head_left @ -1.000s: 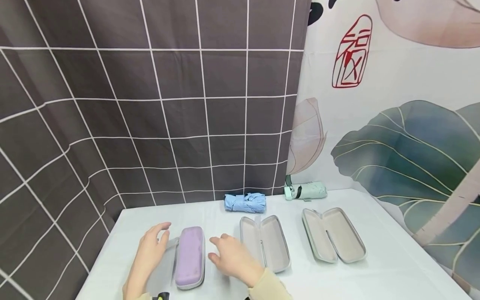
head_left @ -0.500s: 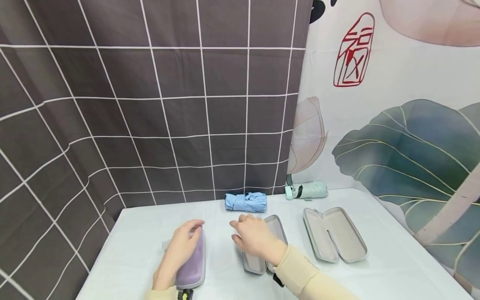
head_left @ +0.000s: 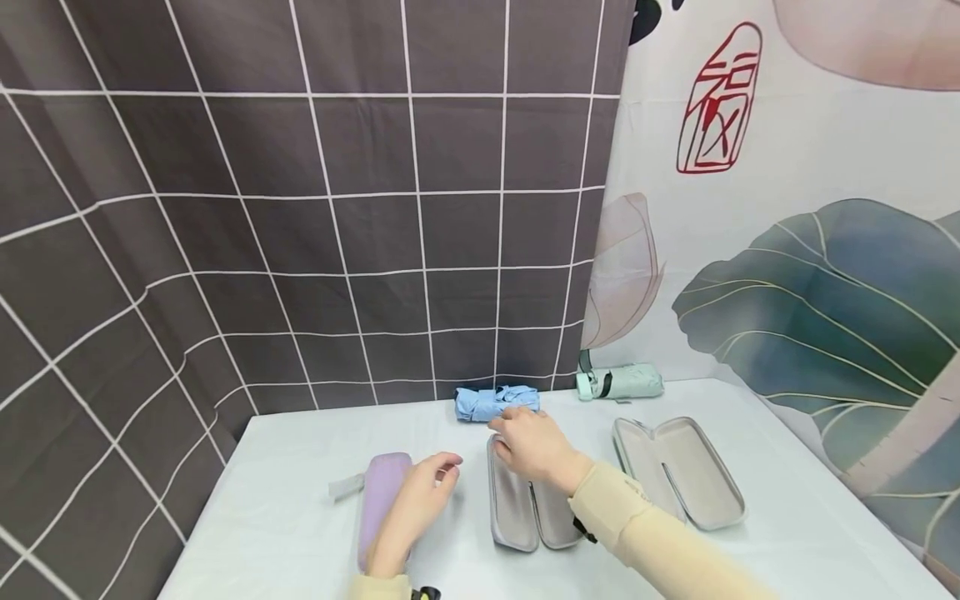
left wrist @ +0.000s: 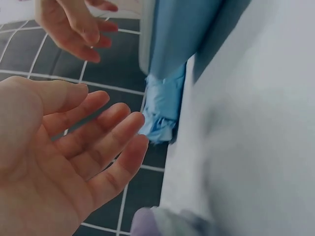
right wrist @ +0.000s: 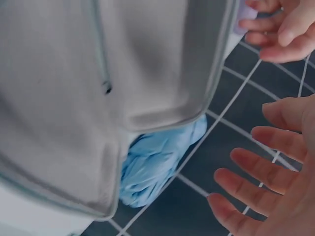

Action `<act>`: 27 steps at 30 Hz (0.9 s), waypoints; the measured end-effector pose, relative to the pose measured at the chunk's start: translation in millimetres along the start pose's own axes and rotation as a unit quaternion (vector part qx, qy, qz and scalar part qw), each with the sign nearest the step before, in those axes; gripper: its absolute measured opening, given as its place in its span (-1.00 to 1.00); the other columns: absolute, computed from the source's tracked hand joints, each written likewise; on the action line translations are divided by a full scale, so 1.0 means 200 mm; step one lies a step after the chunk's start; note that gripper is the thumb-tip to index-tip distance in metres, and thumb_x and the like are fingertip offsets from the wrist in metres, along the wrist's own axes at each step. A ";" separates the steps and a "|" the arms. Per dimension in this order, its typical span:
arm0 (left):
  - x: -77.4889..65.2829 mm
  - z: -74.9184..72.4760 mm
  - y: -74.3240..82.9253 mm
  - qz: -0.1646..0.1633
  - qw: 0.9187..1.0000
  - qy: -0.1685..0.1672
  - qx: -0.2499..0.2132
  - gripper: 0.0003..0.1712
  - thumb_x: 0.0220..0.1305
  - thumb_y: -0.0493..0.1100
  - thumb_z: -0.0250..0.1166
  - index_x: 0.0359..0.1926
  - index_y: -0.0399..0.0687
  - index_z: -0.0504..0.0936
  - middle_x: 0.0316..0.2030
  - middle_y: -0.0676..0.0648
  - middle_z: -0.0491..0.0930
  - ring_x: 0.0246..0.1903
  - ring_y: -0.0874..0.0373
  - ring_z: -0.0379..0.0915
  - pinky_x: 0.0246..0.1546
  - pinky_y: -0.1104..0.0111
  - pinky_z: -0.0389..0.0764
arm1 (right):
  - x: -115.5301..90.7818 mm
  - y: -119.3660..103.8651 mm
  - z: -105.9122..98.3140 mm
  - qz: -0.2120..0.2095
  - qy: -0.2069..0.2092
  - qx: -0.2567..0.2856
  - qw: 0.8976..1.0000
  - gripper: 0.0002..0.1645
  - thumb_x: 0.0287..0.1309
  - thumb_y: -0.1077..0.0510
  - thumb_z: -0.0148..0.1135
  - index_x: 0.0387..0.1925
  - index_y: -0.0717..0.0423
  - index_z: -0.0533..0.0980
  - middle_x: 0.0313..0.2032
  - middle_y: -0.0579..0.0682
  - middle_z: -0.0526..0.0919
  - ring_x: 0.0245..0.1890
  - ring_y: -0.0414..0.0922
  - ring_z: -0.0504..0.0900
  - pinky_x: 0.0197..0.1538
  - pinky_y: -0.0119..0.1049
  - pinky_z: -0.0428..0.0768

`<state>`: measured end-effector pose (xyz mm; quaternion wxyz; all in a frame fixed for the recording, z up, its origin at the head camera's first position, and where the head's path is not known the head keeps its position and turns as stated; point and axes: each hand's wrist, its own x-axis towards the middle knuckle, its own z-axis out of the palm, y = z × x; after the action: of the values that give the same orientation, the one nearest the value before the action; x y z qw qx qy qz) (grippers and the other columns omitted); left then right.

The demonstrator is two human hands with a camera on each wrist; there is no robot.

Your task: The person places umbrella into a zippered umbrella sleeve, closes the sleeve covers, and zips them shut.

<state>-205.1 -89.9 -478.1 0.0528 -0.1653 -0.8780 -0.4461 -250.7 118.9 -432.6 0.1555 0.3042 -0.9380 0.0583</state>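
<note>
In the head view my left hand [head_left: 420, 504] hovers over the right side of a closed purple zip case [head_left: 381, 492], fingers loosely bent and holding nothing. My right hand [head_left: 534, 446] hangs above the far end of an open case with a grey lining [head_left: 513, 512]; its fingers are relaxed and hold nothing. That case shows a blue outer shell [left wrist: 179, 34] in the left wrist view. Behind it lies a folded blue umbrella [head_left: 480, 404], near the right fingertips in the head view. The right wrist view shows the spread right-hand fingers beside the case, apart from its rim.
A second open grey-lined case [head_left: 693, 475] lies farther right on the white table [head_left: 300, 475]. A folded mint-green umbrella [head_left: 630, 381] rests at the back edge. A grey strap [head_left: 347, 487] sticks out left of the purple case. A gridded dark curtain [head_left: 360, 208] hangs behind.
My left hand has moved right, from beside the purple case across it. My right hand has moved right and away, over the far end of the middle open case. The cases stay put.
</note>
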 end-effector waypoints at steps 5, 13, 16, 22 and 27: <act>0.02 0.08 0.00 -0.002 1.000 -0.003 -0.004 -0.74 0.40 -0.21 0.15 -0.02 -0.27 0.62 -0.21 -0.11 0.67 -0.24 0.04 0.58 -0.24 0.23 0.56 | 0.01 0.10 0.03 0.019 0.013 -0.002 1.000 -0.69 0.15 0.09 0.28 -0.05 0.05 0.64 -0.24 0.02 0.61 -0.17 0.05 0.62 -0.25 0.02 0.55; 0.04 0.16 0.01 -0.040 0.999 -0.002 -0.013 -0.73 0.41 -0.09 0.15 -0.21 -0.20 0.66 -0.53 -0.03 0.61 -0.57 0.24 0.44 -0.53 0.34 0.43 | 0.05 0.17 0.09 0.040 0.017 0.016 0.999 -0.69 0.15 0.11 0.27 -0.05 0.06 0.63 -0.16 0.05 0.61 -0.10 0.06 0.60 -0.24 0.03 0.56; 0.04 0.19 0.01 -0.063 0.998 0.009 -0.005 -0.72 0.41 -0.04 0.16 -0.27 -0.16 0.65 -0.59 -0.01 0.58 -0.61 0.24 0.40 -0.56 0.33 0.41 | 0.07 0.19 0.12 0.050 0.006 0.033 0.998 -0.65 0.16 0.11 0.28 -0.01 0.09 0.61 -0.10 0.09 0.60 -0.07 0.09 0.57 -0.20 0.06 0.55; 0.07 0.25 0.00 -0.080 0.996 0.040 0.013 -0.68 0.38 0.01 0.19 -0.47 -0.04 0.55 -0.67 0.09 0.45 -0.66 0.21 0.34 -0.61 0.31 0.38 | 0.13 0.26 0.16 0.070 -0.008 0.068 0.995 -0.59 0.18 0.13 0.32 0.07 0.12 0.58 -0.01 0.16 0.56 -0.02 0.16 0.51 -0.05 0.10 0.52; 0.07 0.28 -0.03 -0.096 0.994 0.041 0.009 -0.59 0.39 0.09 0.17 -0.55 0.00 0.46 -0.71 0.13 0.37 -0.71 0.23 0.26 -0.68 0.37 0.29 | 0.20 0.30 0.20 0.078 -0.029 0.087 0.993 -0.53 0.20 0.11 0.31 0.13 0.12 0.54 0.05 0.17 0.53 0.09 0.16 0.46 0.02 0.17 0.45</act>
<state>-215.9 -43.9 -512.8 0.0470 -0.0611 -0.8909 -0.4476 -326.3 137.7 -457.7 0.0965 0.2438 -0.9544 0.1429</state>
